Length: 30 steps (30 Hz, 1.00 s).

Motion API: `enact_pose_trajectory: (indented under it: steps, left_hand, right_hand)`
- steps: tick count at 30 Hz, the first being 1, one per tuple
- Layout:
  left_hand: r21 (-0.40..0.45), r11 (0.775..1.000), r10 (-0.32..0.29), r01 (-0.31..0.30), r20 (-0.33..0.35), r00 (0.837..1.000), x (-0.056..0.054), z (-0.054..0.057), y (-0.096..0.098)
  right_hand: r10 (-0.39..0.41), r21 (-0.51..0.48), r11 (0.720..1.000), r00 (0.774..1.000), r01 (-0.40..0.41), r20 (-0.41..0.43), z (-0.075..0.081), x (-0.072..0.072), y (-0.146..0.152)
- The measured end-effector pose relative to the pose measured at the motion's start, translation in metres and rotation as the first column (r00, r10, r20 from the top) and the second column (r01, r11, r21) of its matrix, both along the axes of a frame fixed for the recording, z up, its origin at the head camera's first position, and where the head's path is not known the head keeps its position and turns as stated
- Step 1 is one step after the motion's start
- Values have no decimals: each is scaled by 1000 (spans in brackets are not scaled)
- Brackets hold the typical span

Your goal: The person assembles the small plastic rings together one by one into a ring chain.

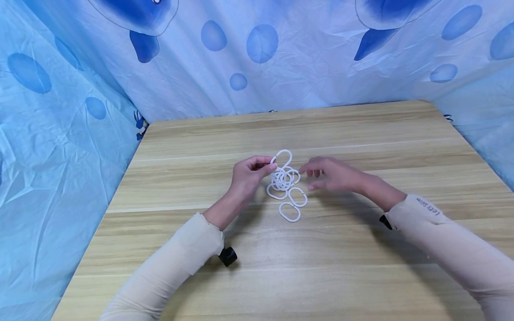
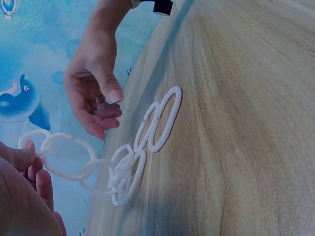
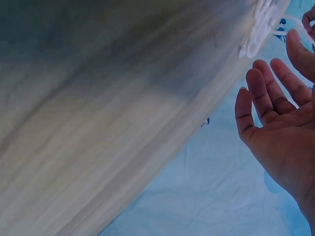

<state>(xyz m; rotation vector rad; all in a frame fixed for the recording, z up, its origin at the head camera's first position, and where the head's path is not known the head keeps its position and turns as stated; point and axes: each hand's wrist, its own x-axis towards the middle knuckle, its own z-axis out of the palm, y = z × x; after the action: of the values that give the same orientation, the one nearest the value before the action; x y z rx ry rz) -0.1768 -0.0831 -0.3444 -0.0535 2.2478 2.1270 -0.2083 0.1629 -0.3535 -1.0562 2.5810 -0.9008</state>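
My left hand point(image 1: 248, 174) pinches the end link of a chain of white plastic rings point(image 2: 64, 135) between thumb and fingertips. In the left wrist view the chain runs from those fingertips down to a tangled cluster of rings point(image 2: 120, 175) on the table. At the cluster's near side, two more white rings point(image 2: 178, 105) lie flat on the wood, overlapping each other there. To the right of the cluster is my right hand point(image 1: 331, 174), fingers loosely bent and holding nothing. Its fingertips point(image 3: 256, 78) are close beside the rings.
The wood-grain table point(image 1: 321, 267) extends around both hands. A blue curtain point(image 1: 180, 84) with dolphin and bubble prints hangs behind the table's far edge and along its sides. A small black device point(image 1: 228, 256) is worn at the left wrist.
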Motion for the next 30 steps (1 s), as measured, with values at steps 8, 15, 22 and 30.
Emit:
enact_pose_trajectory:
  steps: [8,15,22,30]
  left_hand:
    - [4,1000,1,-1,-9,1000,0,0,0]
    - [5,1000,1,-1,-7,1000,0,0,0]
    - [22,1000,2,-2,-6,1000,0,0,1]
    - [42,999,-2,2,-1,1000,0,0,1]
  right_hand:
    - [73,1,997,996,-73,-52,-6,4,-4]
    - [122,8,992,987,-122,-103,-12,6,-7]
    - [179,68,983,965,-169,-191,-17,10,-13]
    - [214,109,976,937,-191,-277,-22,13,-19]
